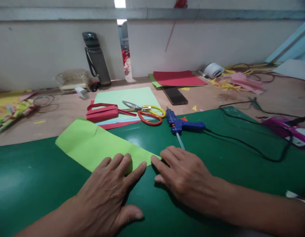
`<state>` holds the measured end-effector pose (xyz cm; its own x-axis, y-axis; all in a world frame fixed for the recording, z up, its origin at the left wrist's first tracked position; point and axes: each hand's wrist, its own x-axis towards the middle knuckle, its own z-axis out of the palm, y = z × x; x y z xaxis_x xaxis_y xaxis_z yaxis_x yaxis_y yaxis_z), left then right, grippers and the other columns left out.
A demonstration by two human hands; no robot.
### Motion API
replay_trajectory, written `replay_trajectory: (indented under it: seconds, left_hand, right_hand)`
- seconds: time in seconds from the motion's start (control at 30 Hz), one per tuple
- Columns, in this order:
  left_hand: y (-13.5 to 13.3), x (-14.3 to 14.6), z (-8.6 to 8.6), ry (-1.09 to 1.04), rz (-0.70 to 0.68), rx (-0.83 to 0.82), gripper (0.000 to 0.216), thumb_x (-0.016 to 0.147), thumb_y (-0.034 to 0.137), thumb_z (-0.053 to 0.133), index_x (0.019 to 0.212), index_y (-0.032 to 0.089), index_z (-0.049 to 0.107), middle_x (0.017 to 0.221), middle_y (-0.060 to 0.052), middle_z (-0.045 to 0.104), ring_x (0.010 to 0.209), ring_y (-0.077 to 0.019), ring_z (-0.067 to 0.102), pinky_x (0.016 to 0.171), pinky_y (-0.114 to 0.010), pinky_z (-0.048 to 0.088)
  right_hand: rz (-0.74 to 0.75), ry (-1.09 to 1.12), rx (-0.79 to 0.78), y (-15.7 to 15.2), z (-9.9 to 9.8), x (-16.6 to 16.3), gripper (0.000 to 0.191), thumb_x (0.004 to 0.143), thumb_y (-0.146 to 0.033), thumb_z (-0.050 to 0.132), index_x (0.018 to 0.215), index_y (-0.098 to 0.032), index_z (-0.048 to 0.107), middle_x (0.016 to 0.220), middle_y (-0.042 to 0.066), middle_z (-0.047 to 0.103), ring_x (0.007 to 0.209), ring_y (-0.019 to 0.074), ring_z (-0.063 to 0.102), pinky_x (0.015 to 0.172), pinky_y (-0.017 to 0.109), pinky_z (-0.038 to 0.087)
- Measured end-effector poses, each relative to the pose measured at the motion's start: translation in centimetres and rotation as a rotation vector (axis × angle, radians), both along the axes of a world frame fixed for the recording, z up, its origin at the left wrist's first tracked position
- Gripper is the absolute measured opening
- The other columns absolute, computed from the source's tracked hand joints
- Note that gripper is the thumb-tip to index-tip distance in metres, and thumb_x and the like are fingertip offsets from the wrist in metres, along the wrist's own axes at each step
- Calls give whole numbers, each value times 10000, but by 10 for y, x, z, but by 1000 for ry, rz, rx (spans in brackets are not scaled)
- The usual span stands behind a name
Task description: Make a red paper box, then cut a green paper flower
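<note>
A light green strip of paper (89,143) lies on the dark green mat (31,184). My left hand (109,194) rests flat on the strip's near end, fingers spread. My right hand (185,177) lies beside it on the mat, its fingers stretched toward the strip's right corner and touching it there. Neither hand holds anything.
A blue glue gun (182,125) with a black cord lies just beyond my right hand. Scissors (145,113), a red paper piece (101,112) and coloured sheets (127,97) lie behind. A dark bottle (97,59) stands by the wall, a phone (175,95) near red paper, scraps at right.
</note>
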<state>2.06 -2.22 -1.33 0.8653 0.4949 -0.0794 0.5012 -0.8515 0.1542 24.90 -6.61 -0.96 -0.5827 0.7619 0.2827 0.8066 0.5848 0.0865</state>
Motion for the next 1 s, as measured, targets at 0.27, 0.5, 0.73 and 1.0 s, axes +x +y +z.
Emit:
replay_trajectory:
  seconds: [0.27, 0.5, 0.73, 1.0]
  left_hand:
    - [1, 6, 13, 37, 57, -60, 816, 747, 784, 320, 1407, 305, 318, 1049, -109, 496, 879, -287, 447, 732, -477, 411]
    - [-12, -25, 16, 18, 123, -51, 741, 792, 713, 389, 1372, 252, 392, 1281, -141, 455, 1100, -347, 414, 858, -528, 395]
    - [-27, -52, 7, -47, 221, 52, 653, 826, 638, 433, 1345, 240, 436, 1343, -154, 437, 1236, -392, 351, 907, -572, 372]
    - [-40, -71, -1, -148, 298, 194, 489, 856, 546, 465, 1232, 242, 538, 1263, -124, 528, 1182, -357, 437, 906, -546, 395]
  right_hand:
    - [100, 41, -89, 13, -11, 1, 280, 822, -352, 648, 962, -110, 635, 830, 83, 597, 739, 231, 486, 647, 346, 394]
    - [117, 23, -67, 14, -14, 2, 212, 875, -295, 578, 984, -121, 633, 831, 84, 595, 765, 236, 497, 687, 364, 398]
    - [132, 24, -12, 14, -15, 4, 209, 909, -267, 512, 1010, -129, 630, 843, 86, 597, 766, 232, 518, 680, 360, 408]
    - [126, 15, 2, 14, -17, 4, 206, 852, -235, 604, 1022, -124, 640, 855, 89, 606, 784, 237, 533, 692, 360, 407]
